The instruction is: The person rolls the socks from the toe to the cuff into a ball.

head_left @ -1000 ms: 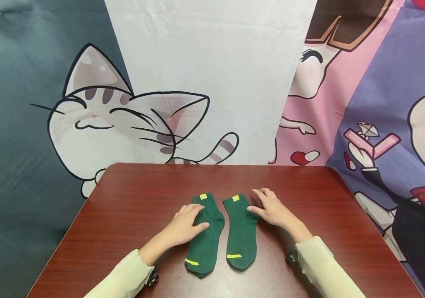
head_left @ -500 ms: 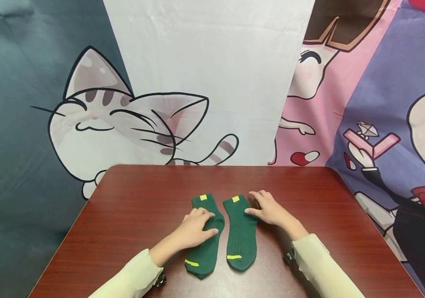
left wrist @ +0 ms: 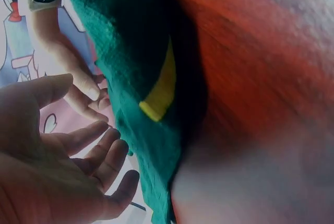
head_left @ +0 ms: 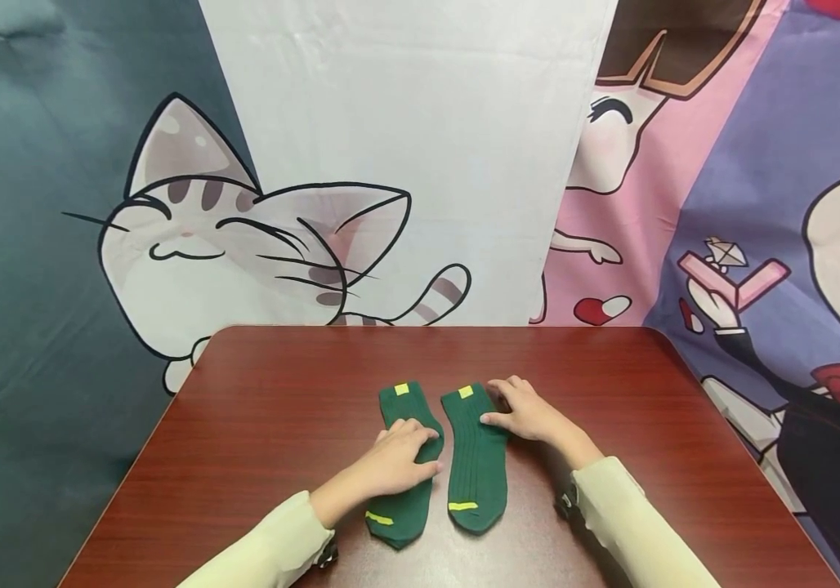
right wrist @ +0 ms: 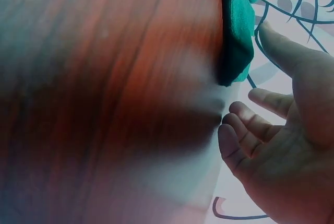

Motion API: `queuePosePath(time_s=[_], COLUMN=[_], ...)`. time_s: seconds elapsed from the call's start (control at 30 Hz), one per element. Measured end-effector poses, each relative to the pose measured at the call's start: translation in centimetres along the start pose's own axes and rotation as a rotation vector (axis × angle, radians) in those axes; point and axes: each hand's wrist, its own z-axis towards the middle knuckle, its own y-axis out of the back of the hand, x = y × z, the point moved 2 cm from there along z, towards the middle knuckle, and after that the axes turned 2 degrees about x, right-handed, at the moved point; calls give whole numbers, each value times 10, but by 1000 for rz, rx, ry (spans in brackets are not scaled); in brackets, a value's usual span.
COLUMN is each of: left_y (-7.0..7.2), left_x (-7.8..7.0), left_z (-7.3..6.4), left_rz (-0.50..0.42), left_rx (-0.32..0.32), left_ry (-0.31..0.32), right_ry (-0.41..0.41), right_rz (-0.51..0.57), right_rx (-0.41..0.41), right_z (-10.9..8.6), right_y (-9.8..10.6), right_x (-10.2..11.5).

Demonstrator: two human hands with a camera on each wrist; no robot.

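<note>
Two dark green ribbed socks lie flat side by side on the table, each with a yellow tab at the cuff and a yellow stripe near the toe. Over the middle of the left sock is my left hand, palm down, thumb apart from the loosely bent fingers. The left wrist view shows this hand holding nothing, its fingertips close over the green fabric. My right hand is at the right edge of the right sock, its thumb overlapping the fabric. In the right wrist view the fingers are relaxed with nothing between them.
The reddish-brown wooden table has rounded far corners. Behind it hangs a cloth backdrop printed with a cartoon cat and other figures. Both forearms wear pale sleeves, with a dark device at the wrist.
My left hand has moved right and a little nearer along the left sock. The right hand has shifted slightly left over the right sock's edge. Both socks stay in place.
</note>
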Motion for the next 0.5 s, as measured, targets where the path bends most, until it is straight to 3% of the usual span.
queuePosePath(time_s=[0.5], left_y=[-11], left_x=[-6], left_z=[4], left_rz=[4], left_rx=[33], left_ry=[25], right_ry=[-28], right_rz=[38], right_rx=[12], right_z=[4], right_y=[-3], right_x=[2])
